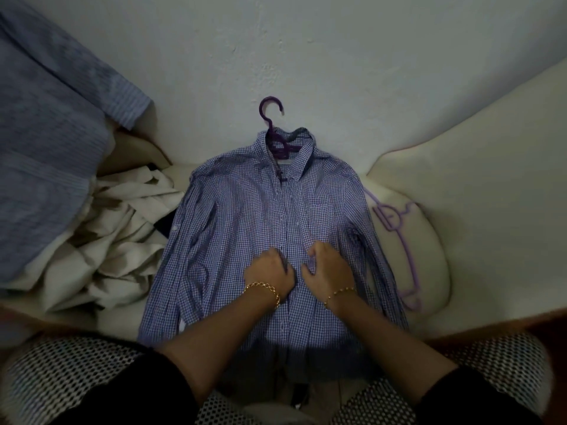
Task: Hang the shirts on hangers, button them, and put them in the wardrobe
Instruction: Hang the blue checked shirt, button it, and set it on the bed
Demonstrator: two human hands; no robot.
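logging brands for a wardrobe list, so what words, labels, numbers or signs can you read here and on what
No text can be read anywhere in this view.
checked shirt: a pale strip under the collar may be a label, too blurred to read.
dark purple hanger, lilac hanger, striped blue shirt: no marks visible.

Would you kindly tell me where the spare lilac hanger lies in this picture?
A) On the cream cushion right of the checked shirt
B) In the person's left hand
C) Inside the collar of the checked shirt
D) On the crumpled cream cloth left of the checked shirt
A: the lilac hanger lies flat on the cream cushion, beside the right edge of the checked shirt, and no hand holds it.
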